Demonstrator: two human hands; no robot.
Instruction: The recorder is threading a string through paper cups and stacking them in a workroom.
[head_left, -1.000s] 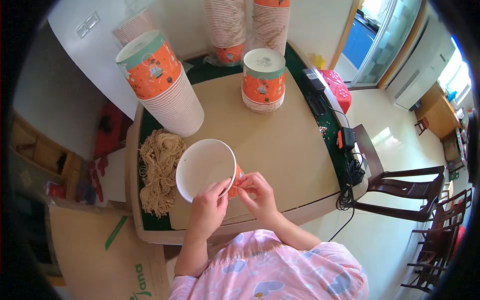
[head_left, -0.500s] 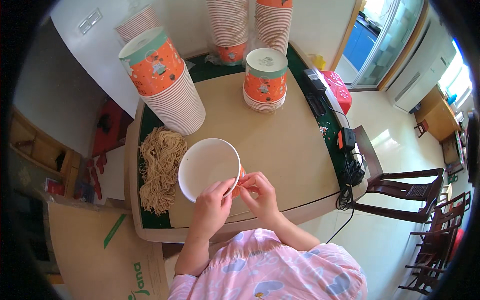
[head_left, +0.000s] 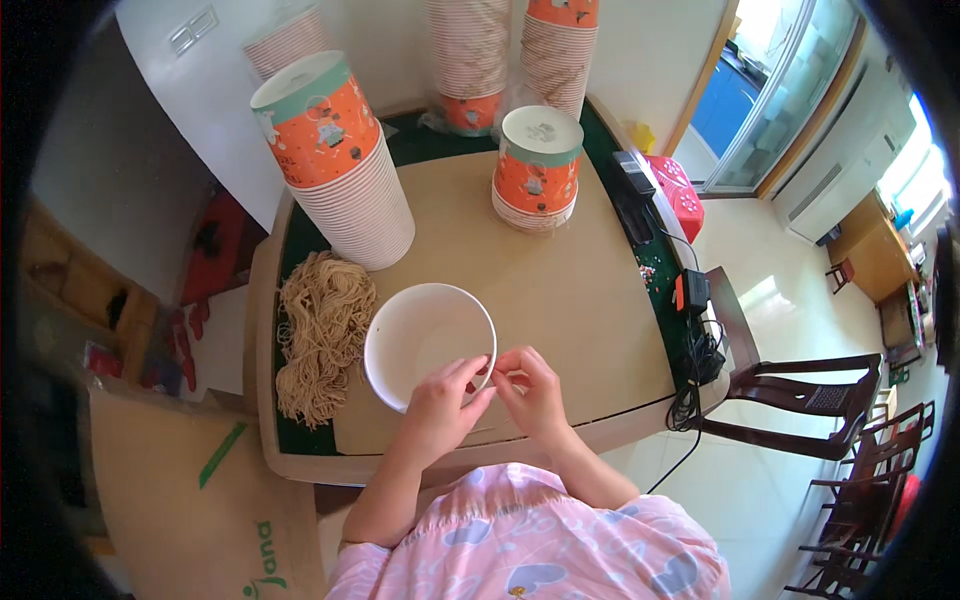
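A white-lined paper bucket (head_left: 415, 335) lies tilted near the front of the table, its open mouth toward me. My left hand (head_left: 440, 405) is closed at the right side of its rim, fingertips on the inner wall. Just outside that rim my right hand (head_left: 532, 392) pinches with thumb and forefinger, close against the left fingertips. Whatever is between the right fingertips is too small to make out. Left of the bucket lies a loose heap of beige cord (head_left: 325, 335).
Behind the cord leans a tall stack of orange and green buckets (head_left: 340, 150). A shorter upside-down stack (head_left: 538, 165) stands farther back. More wrapped stacks (head_left: 470, 60) line the wall. Black adapters and cables (head_left: 695, 355) run along the right edge, beside a dark wooden chair (head_left: 800, 390).
The bucket has turned so that its orange outer side no longer shows by my right hand. Both hands have moved slightly right with it, still together at the rim.
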